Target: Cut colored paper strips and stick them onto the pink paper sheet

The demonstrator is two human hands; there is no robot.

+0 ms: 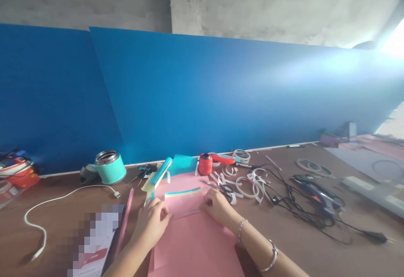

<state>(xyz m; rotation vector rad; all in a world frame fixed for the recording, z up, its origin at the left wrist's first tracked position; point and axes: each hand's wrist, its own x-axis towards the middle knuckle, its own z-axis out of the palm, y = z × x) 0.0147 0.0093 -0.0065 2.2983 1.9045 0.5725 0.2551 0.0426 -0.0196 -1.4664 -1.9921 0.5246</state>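
My left fingers (164, 217) and right fingers (207, 200) are curled closed, pinching the pink paper (192, 247) on the bench (284, 239)

A craft workspace, perhaps a small workshop: the brown desk (284, 209) carries pink paper (195, 243), scissors (225, 188), tape rolls (241, 156) and cables (293, 199), beneath a bare concrete wall (268, 8).

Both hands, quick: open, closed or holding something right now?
Left hand: fingers curled at the pink paper; whether it grips can't be told.
Right hand: fingers bent at the paper's other side; grip can't be told either.
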